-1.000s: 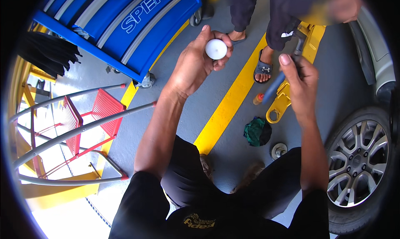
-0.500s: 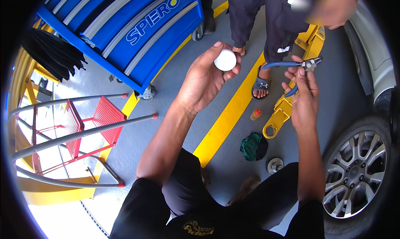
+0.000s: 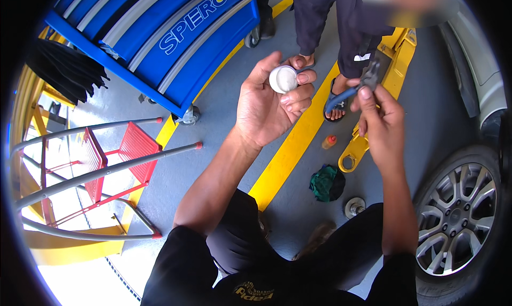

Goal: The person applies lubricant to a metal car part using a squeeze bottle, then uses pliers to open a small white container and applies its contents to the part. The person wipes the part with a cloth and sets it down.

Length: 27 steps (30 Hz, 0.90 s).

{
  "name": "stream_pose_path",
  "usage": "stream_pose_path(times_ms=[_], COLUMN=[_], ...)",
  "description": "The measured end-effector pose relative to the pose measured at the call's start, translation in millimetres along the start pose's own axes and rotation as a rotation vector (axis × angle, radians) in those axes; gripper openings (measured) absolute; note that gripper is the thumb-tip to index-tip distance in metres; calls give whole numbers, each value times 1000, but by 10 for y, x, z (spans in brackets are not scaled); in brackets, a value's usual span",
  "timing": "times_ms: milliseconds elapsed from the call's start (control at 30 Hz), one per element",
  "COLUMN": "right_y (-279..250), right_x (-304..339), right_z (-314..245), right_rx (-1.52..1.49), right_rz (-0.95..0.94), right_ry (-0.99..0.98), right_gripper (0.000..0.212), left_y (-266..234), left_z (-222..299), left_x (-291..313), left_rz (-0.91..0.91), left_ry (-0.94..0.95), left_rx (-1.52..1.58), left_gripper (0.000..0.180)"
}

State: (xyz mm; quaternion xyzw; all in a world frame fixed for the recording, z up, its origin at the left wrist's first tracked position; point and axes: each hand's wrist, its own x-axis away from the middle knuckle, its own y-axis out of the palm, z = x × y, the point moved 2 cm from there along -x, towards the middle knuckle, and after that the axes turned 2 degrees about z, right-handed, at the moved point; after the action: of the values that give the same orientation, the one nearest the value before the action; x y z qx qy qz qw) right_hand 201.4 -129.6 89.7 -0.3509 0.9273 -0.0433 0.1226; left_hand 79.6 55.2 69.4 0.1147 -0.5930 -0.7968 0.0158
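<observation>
In my left hand is a small round white cap, pinched between thumb and curled fingers. Its face shows a raised rim around a recessed middle. Off to the right, my right hand grips a pair of pliers with blue handles. Their dark metal jaws point up and are smeared by motion. The pliers and the cap are apart, with a gap of floor showing between the two hands. My fingers partly cover the pliers' handles.
A blue tool cabinet on casters stands far left, a red-stepped ladder nearer. Another person in dark trousers stands ahead beside a yellow lift arm. A small bottle, green-black cloth and car wheel are lower right.
The cap has tilted, so its rim and recess now show. My right hand has moved left toward it, and the pliers have turned so their jaws point up.
</observation>
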Motion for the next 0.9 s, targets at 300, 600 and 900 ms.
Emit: stream_pose_path(times_ms=[300,600,900], right_y=[275,270,186], right_x=[280,298,114], right_z=[-49,-54,171], right_rx=[95,-454,-563], right_rz=[-152,-339,-164], right_ry=[-213,291,326], right_gripper=[28,32,35], left_y=[5,-81,14], left_z=[22,30,-77], left_x=[24,5,-53], left_rz=[31,-1,434], left_ry=[19,47,320], left_rx=[-159,-396,-736], left_gripper=[38,61,73])
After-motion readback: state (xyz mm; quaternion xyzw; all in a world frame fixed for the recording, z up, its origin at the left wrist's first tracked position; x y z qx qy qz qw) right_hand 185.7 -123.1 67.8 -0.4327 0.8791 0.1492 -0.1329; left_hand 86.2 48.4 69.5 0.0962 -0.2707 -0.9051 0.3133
